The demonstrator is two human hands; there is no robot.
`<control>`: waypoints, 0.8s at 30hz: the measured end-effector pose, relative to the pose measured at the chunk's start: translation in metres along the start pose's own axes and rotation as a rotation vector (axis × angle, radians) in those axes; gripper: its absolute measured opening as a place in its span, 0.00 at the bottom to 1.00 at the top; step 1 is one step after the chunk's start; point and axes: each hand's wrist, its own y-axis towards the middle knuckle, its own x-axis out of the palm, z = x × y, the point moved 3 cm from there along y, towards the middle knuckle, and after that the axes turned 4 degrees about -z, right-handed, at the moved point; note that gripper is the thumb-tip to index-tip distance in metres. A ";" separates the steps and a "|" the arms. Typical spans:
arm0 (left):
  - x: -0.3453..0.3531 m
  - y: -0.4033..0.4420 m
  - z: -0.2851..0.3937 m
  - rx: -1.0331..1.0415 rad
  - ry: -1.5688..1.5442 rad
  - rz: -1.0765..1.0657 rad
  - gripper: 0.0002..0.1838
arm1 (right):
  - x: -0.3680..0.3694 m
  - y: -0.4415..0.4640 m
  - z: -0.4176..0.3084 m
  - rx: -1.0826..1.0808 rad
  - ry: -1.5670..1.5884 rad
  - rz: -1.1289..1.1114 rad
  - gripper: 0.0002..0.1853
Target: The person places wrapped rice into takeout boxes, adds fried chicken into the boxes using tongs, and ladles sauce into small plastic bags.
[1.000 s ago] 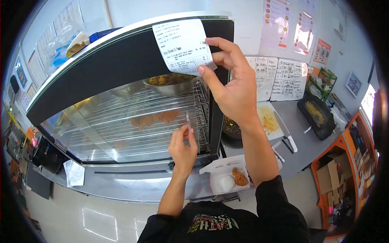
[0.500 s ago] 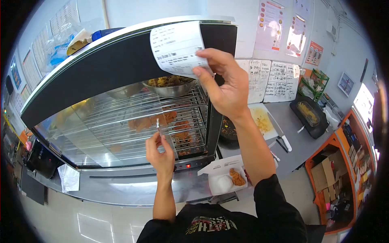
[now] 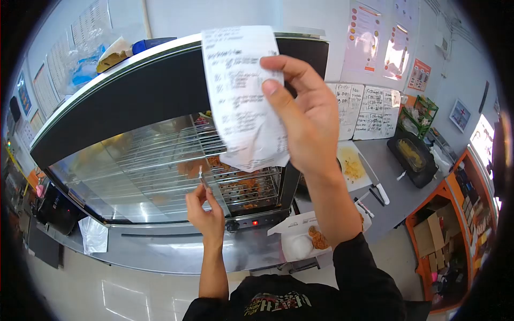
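Raised high, the right hand [image 3: 310, 117] pinches a receipt [image 3: 242, 99] extending to its left, while the left hand [image 3: 205, 214], lower and stretched forward, pinches the small handle [image 3: 201, 173] of a glass door [image 3: 166, 203].

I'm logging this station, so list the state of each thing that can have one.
Long white paper receipt: unfurled, creased near lower end, held by the right hand.
Clear sliding glass door pane: partly open, its small handle pinched by the left hand.
Small red light: lit.
White cardboard food box: lid open.
White rectangular cutting board: strewn with yellow bits.
White-handled steel knife: blade bare, lying down.
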 end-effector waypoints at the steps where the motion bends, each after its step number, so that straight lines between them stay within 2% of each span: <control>1: 0.003 -0.002 0.003 0.001 -0.008 -0.016 0.07 | -0.001 0.003 -0.002 0.037 -0.001 0.020 0.13; 7: 0.035 -0.016 0.031 0.046 -0.068 -0.140 0.09 | -0.005 0.002 0.007 0.096 -0.106 0.047 0.13; 12: 0.067 -0.024 0.055 0.067 -0.203 -0.267 0.10 | -0.009 -0.007 0.018 0.041 -0.237 0.059 0.13; 19: 0.100 -0.038 0.073 0.087 -0.254 -0.338 0.13 | -0.011 -0.016 0.014 0.069 -0.322 0.070 0.13; 24: 0.096 -0.040 0.089 0.105 -0.250 -0.546 0.22 | -0.012 -0.021 0.015 0.079 -0.323 0.077 0.13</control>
